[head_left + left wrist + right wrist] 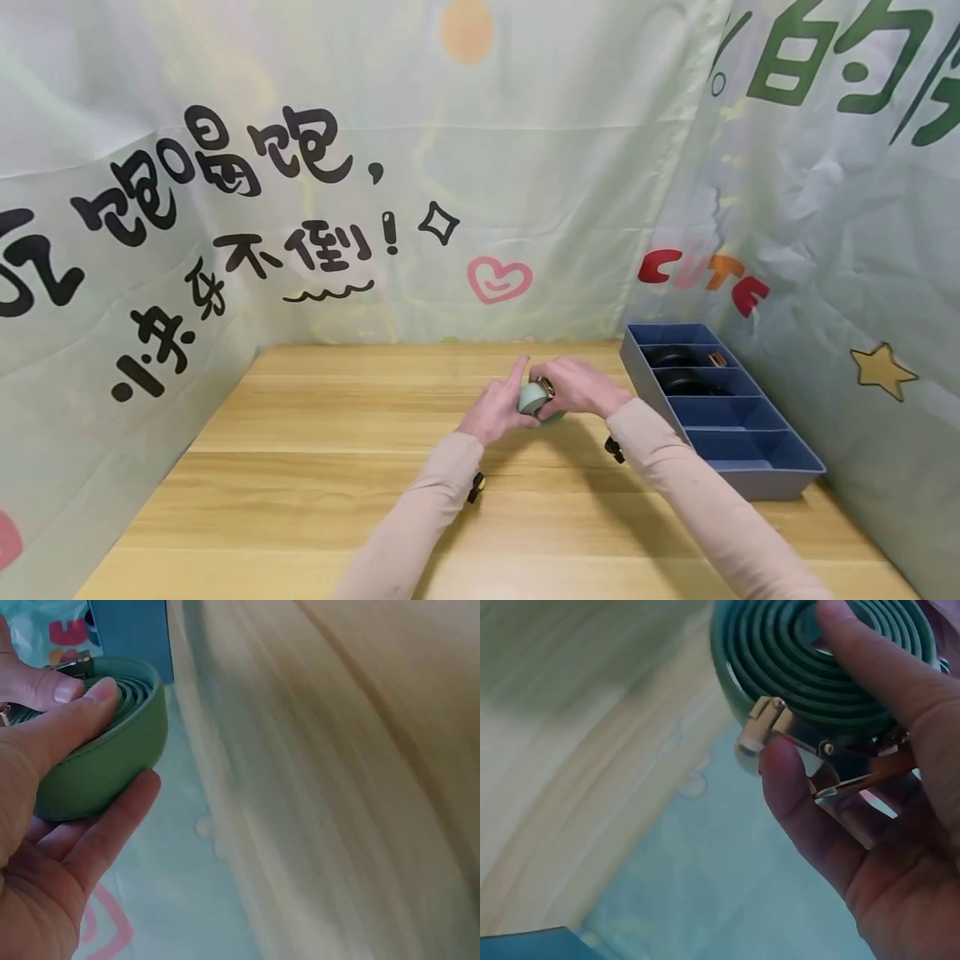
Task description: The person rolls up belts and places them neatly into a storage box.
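A green belt [802, 682], rolled into a tight coil, is held up between both hands over the table. Its metal buckle [761, 735] sits on the outside of the coil. My left hand [493, 410] grips the roll from the left, thumb over the coiled edge and fingers beneath, as the left wrist view shows. From the right, my right hand [583, 387] holds the coil, its thumb laid across the spiral and a fingertip against the buckle. In the head view much of the belt is hidden behind the hands.
A blue-grey divided box [776, 483] stands at the table's right side. Black coiled items [686, 382] lie in two of its rear compartments. Printed cloth [577, 192] hangs behind and beside the wooden table [300, 467].
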The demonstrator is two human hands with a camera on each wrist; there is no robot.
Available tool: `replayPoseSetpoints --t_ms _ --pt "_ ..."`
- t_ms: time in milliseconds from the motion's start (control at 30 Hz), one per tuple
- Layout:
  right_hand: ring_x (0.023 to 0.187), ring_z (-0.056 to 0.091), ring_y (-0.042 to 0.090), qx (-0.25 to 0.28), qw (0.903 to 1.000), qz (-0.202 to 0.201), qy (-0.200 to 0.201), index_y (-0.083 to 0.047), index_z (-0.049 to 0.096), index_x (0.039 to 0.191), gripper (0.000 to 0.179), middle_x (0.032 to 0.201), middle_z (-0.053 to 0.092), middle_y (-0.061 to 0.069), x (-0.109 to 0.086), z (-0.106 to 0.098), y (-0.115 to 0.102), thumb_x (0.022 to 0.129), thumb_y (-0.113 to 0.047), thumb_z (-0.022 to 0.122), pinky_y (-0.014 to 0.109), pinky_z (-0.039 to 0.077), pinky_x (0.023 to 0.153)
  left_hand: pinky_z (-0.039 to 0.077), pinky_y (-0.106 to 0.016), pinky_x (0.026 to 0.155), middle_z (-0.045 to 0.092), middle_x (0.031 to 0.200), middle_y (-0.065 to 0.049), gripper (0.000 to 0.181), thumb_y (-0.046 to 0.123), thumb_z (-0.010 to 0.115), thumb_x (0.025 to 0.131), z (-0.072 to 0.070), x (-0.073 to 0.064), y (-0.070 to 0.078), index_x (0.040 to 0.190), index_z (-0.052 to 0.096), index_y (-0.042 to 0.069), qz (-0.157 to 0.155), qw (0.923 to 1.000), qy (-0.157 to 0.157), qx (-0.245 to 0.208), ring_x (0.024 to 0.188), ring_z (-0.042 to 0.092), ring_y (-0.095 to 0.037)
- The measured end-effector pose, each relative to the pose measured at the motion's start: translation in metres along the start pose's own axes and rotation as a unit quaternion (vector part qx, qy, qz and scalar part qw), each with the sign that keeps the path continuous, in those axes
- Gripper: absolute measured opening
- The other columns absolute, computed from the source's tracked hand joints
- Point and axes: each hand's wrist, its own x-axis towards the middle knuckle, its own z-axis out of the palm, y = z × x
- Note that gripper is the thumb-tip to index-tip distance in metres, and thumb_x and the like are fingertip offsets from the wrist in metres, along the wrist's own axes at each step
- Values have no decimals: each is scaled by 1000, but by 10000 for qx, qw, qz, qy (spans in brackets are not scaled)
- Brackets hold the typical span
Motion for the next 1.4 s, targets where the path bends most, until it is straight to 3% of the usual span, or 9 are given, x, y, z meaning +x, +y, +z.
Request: replayPoseSetpoints --t_ms 233,333,467,600,700,933,1167,1400 --pt "68 55 5 -125 9995 180 -242 -17 67 93 34 80 64 -8 -21 -31 10 68 -25 90 26 48 62 53 -26 79 71 107 -12 96 33 84 76 11 8 21 152 27 18 -177 9982 -38 -566 91 68 -17" --pt "69 56 6 -108 9991 361 -191 -17 68 94 34 82 64 -8 -31 -48 16 69 -23 90 27 48 64 53 -25 82 68 117 -13 92 37 81 79 16 11 27 151 30 14 -22 9971 -53 -753 96 69 -18" --pt "69 57 7 -136 9981 591 -130 -17 68 93 33 81 64 -7 -45 -66 29 69 -20 89 29 49 64 54 -24 85 65 126 -10 82 41 75 84 23 16 34 149 33 14 190 9944 -363 -975 105 67 -20" --pt "69 56 8 -231 9976 647 -83 -16 67 95 33 81 64 -6 -62 -81 42 70 -19 89 30 48 64 52 -25 89 66 126 -8 75 43 70 89 31 17 45 149 35 16 284 9973 -528 -422 111 65 -17" --pt "69 55 9 -333 9969 710 -8 -16 67 94 33 81 63 -6 -77 -94 50 69 -18 89 30 47 63 51 -25 92 66 127 -5 73 44 68 90 40 14 57 150 35 16 568 9962 -630 218 111 65 -14" --pt "69 53 12 -361 9930 1122 -118 -16 67 91 32 80 62 -5 -109 -114 72 68 -17 89 30 47 62 44 -23 103 53 144 2 70 47 62 93 60 11 88 151 35 21 1238 9783 -1006 1319 125 56 -10" --pt "70 51 12 -275 9889 1385 -473 -14 67 89 32 79 60 -5 -135 -105 101 67 -19 89 28 46 60 41 -19 104 52 144 4 67 44 63 94 75 13 102 151 35 23 1769 9594 -1245 1808 128 52 -7" --pt "67 51 13 -12 9839 1618 -756 -11 67 89 32 76 58 -4 -148 -95 121 67 -17 89 28 46 58 42 -22 104 38 155 5 75 47 65 91 79 13 117 154 26 33 1873 9496 -1508 2009 135 45 -9"
